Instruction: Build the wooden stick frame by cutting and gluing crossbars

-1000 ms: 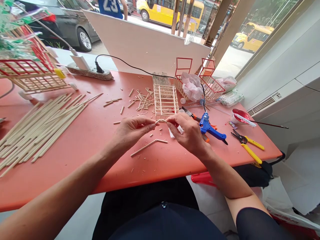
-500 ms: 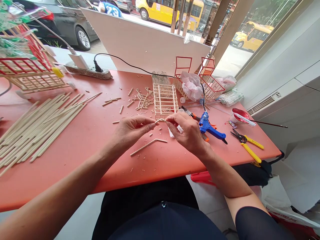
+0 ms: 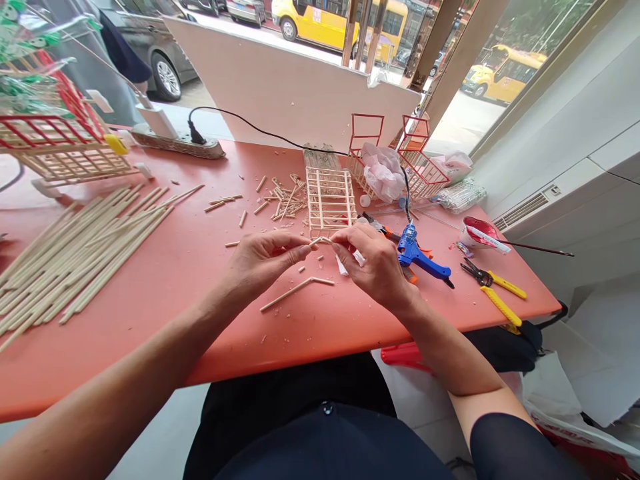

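Observation:
Between my hands is a short, bent wooden stick [image 3: 321, 239], one end pinched in the fingers of my left hand [image 3: 267, 259] and the other in those of my right hand [image 3: 371, 261]. Just beyond it lies a slatted wooden frame [image 3: 331, 200] on the orange table [image 3: 230, 340]. Another bent stick [image 3: 295, 293] rests on the tabletop nearer me, below the hands. A blue glue gun [image 3: 423, 259] lies to the right of my right hand.
Long sticks [image 3: 85, 253] cover the left side, near a red-and-wood model [image 3: 60, 147] and a power strip [image 3: 175, 142]. Cut pieces [image 3: 287, 200] lie mid-table. Yellow-handled pliers [image 3: 495, 287] and a red paint cup [image 3: 479, 232] sit right. Two basket-like models [image 3: 423, 170] stand behind.
Both hands and the bent stick look unmoved. At the upper left, a person with a dark sleeve has come into view behind the model; the blue shirt outside has gone from view.

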Tool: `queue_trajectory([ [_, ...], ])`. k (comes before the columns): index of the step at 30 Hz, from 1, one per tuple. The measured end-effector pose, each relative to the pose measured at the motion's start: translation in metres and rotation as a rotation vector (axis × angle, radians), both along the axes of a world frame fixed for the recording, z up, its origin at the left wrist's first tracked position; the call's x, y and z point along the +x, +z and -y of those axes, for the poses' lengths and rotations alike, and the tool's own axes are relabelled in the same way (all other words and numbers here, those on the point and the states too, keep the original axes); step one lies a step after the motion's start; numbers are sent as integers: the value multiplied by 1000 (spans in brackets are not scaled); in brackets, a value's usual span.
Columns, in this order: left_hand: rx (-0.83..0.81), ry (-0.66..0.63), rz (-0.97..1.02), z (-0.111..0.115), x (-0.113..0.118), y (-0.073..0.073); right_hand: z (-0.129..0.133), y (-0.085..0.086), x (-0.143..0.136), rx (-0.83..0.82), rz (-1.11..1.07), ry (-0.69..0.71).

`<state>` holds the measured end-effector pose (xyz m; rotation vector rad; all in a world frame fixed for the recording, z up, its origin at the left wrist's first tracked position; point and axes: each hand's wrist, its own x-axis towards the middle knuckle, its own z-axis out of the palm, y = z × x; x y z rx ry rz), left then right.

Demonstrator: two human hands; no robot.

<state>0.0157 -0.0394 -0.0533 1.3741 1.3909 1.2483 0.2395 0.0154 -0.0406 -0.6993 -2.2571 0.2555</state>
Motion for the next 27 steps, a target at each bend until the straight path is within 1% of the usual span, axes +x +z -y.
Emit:
queue_trajectory([
  [10,44,2,-44,-2,0,-1,0,1,0,-11,12,-14],
  [17,78,6,-103,0,2,4,-1,-1,0,-22,6,-16],
  [27,57,20,-76,1,2,6,-1,0,-1,-15,-5,-11],
])
